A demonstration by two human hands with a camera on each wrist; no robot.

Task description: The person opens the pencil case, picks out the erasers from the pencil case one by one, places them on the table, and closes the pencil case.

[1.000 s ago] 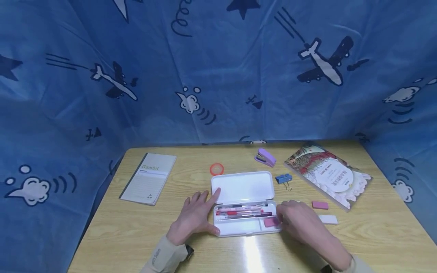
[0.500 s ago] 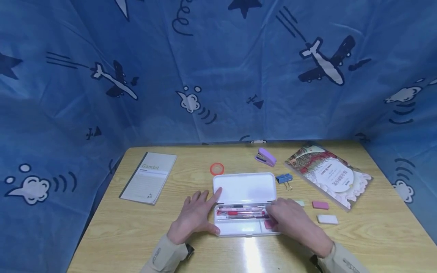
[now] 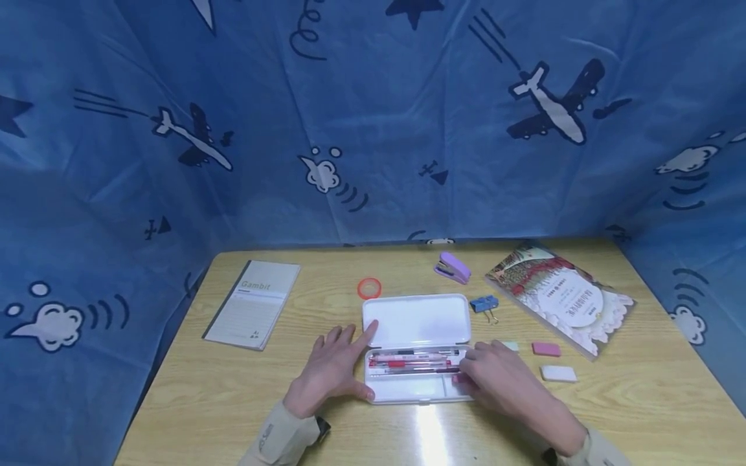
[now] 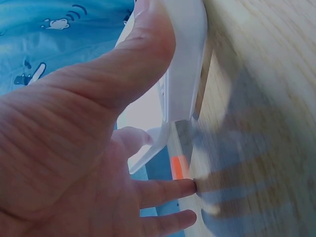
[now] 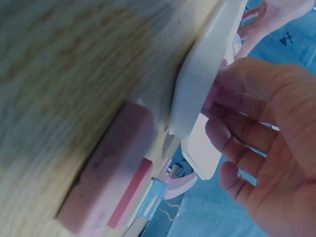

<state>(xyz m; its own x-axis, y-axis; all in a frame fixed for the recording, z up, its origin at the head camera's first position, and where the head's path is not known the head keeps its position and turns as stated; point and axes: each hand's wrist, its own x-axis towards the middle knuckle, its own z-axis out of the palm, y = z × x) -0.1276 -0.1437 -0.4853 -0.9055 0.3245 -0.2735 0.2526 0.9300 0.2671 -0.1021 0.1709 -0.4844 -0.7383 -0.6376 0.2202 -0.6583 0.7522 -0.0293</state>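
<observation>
At the case's (image 3: 416, 343) right near corner, your right hand (image 3: 501, 382) hides the pink eraser; its grip I cannot tell. Your left hand (image 3: 332, 372) lies spread, thumb against the case.

L hand (image 4: 84, 148) against white case (image 4: 185, 64)

Makeshift study desk, wooden table (image 3: 233, 401) hung round with blue airplane-print cloth (image 3: 373, 129), notebook (image 3: 253, 304), stapler (image 3: 453, 266), erasers (image 3: 546, 349)
</observation>
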